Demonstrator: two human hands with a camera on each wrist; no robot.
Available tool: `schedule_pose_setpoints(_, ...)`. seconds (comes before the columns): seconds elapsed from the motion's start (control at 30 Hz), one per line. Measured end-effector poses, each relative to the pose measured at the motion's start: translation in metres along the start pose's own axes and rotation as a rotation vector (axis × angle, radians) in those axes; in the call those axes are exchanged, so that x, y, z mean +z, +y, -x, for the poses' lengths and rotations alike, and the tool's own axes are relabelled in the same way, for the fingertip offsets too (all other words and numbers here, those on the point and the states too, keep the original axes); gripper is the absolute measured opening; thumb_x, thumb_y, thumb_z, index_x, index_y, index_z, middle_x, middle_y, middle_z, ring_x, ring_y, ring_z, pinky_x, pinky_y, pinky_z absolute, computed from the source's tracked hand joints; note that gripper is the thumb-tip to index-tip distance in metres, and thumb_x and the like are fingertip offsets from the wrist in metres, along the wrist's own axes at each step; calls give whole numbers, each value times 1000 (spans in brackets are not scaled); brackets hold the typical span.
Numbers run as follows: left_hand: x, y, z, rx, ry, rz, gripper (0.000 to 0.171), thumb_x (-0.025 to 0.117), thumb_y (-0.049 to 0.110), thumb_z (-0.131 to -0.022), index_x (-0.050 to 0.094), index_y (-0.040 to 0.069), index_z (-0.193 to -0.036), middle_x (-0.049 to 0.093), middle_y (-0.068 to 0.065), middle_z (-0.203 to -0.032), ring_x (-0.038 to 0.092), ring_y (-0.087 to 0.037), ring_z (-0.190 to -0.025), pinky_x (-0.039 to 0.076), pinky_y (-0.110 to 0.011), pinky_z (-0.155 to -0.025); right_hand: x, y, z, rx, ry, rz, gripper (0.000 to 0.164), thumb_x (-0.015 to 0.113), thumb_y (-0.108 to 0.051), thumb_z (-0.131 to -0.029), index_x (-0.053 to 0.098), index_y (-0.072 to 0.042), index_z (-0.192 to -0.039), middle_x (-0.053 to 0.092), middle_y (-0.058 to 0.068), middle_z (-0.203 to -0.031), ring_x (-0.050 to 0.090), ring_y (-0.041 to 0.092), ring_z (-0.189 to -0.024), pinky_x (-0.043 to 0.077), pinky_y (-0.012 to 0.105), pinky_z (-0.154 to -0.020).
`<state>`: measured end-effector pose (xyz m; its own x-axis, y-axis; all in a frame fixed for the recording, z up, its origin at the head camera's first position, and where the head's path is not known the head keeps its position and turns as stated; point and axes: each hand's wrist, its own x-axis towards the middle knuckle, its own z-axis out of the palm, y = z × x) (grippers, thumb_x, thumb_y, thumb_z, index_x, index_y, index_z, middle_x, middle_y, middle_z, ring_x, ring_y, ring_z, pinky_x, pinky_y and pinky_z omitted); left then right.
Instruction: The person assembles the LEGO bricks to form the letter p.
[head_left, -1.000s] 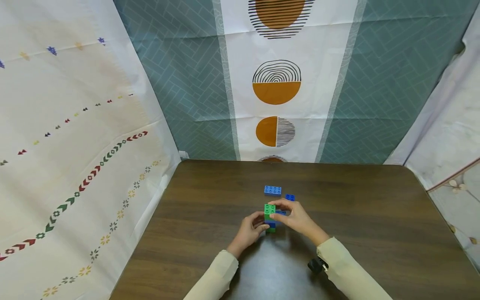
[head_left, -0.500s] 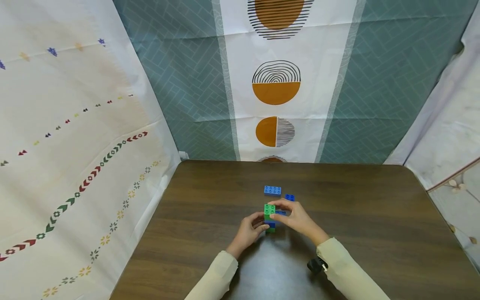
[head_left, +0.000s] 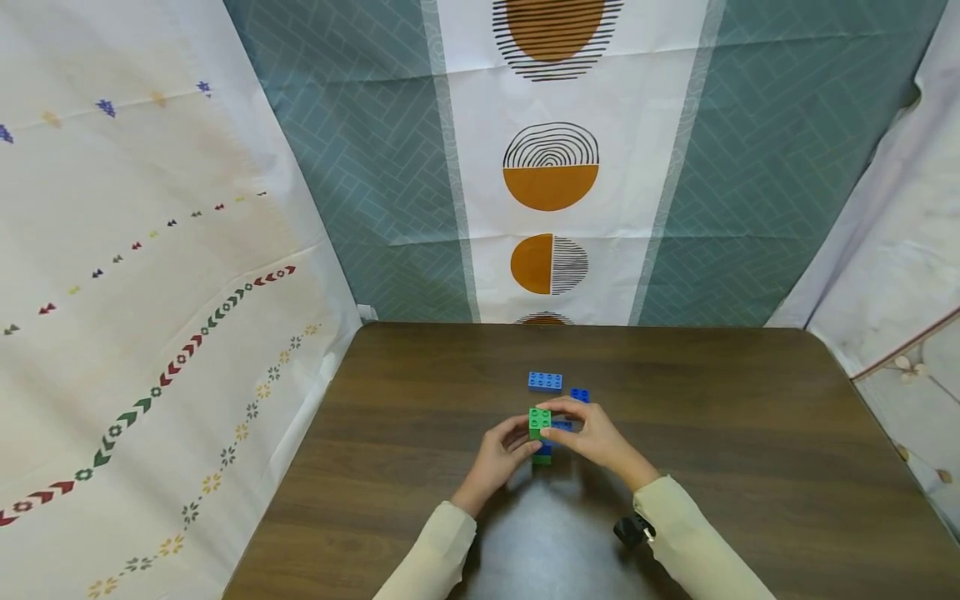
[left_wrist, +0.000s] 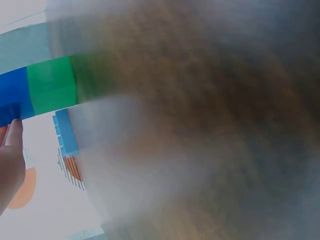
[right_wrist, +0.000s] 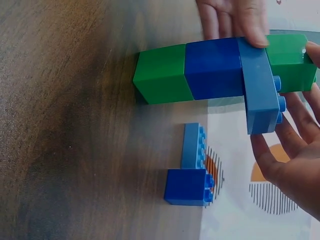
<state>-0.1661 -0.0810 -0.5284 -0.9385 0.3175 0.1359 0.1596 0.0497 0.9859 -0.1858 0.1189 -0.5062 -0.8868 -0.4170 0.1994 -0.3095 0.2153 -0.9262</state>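
Between the left hand [head_left: 497,463] and right hand [head_left: 592,433], a green, dark blue, light blue and green tower [right_wrist: 215,69]. Beyond them, a light blue brick [head_left: 545,381] and a dark blue brick [head_left: 580,395] on a brown wood-grain tabletop [head_left: 727,433]. Below the hands, cream sleeves [head_left: 697,533]; farther off, a teal herringbone cloth [head_left: 352,150], its white band bearing orange-and-black-lined circles.
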Motion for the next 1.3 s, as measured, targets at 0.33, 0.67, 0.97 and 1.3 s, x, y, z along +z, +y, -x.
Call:
schedule_pose_setpoints(0.33, -1, 9, -2, -7, -2, 13, 36, 65, -4, -88, 56, -11, -122, 58, -27, -123, 57, -38, -115, 50, -28, -95, -4, 2, -3, -11, -21, 17, 34, 72, -10, -87, 65, -5, -120, 61, 15, -124, 57, 34, -111, 45, 62, -92)
schedule_pose_setpoints(0.67, -1, 9, -3, -8, -3, -17, 35, 66, -3, -88, 57, -10, -122, 60, -26, -121, 58, -37, -114, 50, -29, -95, -20, -1, -8, 24, -67, 6, 33, 62, -16, -96, 60, -4, -127, 61, 13, -124, 57, 29, -112, 52, 37, -92)
schedule_pose_setpoints(0.97, -1, 8, -3, -33, 10, -18, 35, 67, -3, -87, 58, -9, -121, 61, -24, -120, 59, -35, -114, 50, -29, -95, -41, 8, -16, 62, 88, -13, 37, 64, -20, -95, 59, -4, -128, 60, 17, -128, 59, 31, -113, 51, 20, -88)
schedule_pose_setpoints(1.3, 0, 9, -3, -48, 19, -1, 35, 67, -4, -87, 58, -9, -120, 61, -25, -119, 59, -35, -114, 50, -28, -94, -53, 25, -19, 124, 175, 17, 43, 62, -18, -95, 53, 2, -133, 56, 21, -130, 51, 37, -122, 45, 36, -102)
